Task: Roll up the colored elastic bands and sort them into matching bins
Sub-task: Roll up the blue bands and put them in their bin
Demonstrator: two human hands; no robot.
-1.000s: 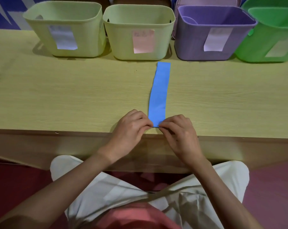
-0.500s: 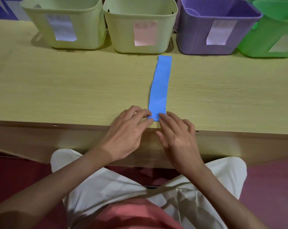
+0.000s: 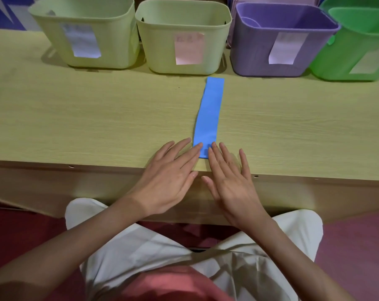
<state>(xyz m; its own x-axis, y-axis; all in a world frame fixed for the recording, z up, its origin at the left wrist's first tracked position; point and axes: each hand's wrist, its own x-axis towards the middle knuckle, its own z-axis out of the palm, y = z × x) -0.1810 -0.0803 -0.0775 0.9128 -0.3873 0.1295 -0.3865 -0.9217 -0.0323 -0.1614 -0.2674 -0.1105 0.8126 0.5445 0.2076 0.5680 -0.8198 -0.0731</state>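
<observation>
Head view showed the blue elastic band (image 3: 209,118) lying flat and lengthwise on the table (image 3: 97,118), its near end at the front edge and its far end just short of the bins, likely laid out so it could be rolled away from the person. The left hand (image 3: 169,179) and right hand (image 3: 232,181) lay flat with straight fingers, gripping nothing, fingertips pressing the band's near end, seemingly to start the roll.

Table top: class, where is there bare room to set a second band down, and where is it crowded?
Bare wood lies left of the blue band, below the two pale green bins, and right of it, below the purple bin. Crowded: the near edge, where left hand and right hand press the band's end.
</observation>
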